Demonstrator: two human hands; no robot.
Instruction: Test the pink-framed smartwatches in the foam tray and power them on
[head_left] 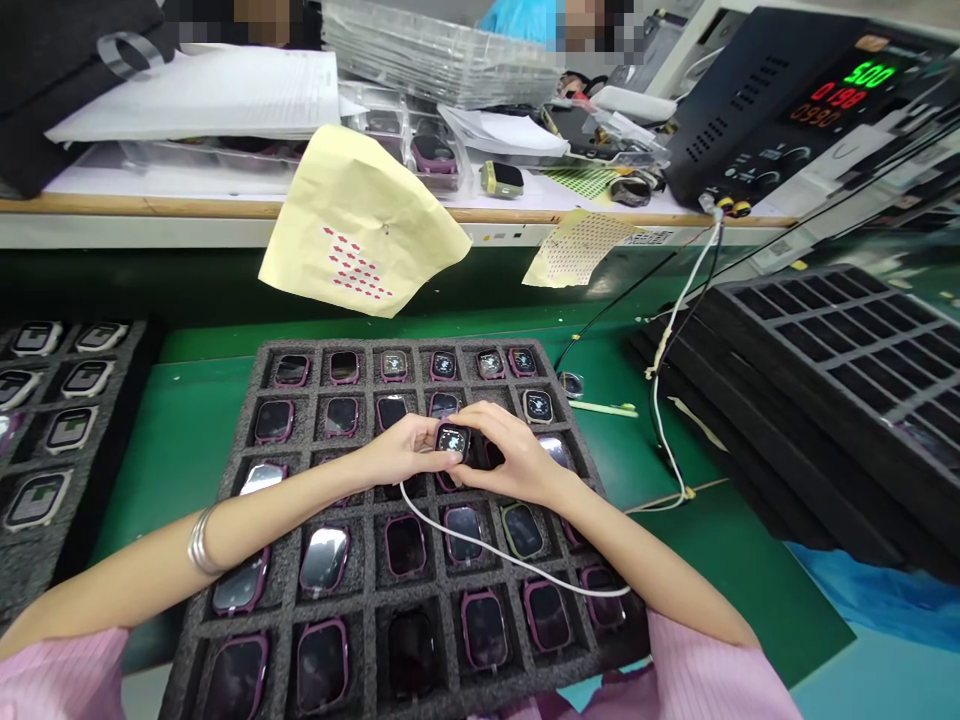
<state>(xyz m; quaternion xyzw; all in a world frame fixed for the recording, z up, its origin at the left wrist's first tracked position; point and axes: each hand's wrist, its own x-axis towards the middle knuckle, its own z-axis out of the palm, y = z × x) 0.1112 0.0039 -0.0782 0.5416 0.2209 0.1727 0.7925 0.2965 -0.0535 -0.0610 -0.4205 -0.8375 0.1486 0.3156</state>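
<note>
Between my two hands, above the middle of a grey foam tray (291, 560), is a smartwatch (452, 441) with its screen lit. My left hand (405, 448) pinches its left side, and my right hand (510, 450) grips its right side with thumb and fingers. A white cable (495, 548) runs from under my left hand across the tray to the right. Watch cases, mostly purple-rimmed, fill the tray's compartments; several in the back row have lit faces, such as this watch (443, 365). My hands hide some of the middle compartments.
A second foam tray (71, 545) with watches lies at left. Stacked black foam trays (810, 420) stand at right. On the back shelf are a power supply (787, 110) with lit digits, papers (217, 90) and plastic trays (442, 55). A yellow sticker sheet (360, 225) hangs from the shelf edge.
</note>
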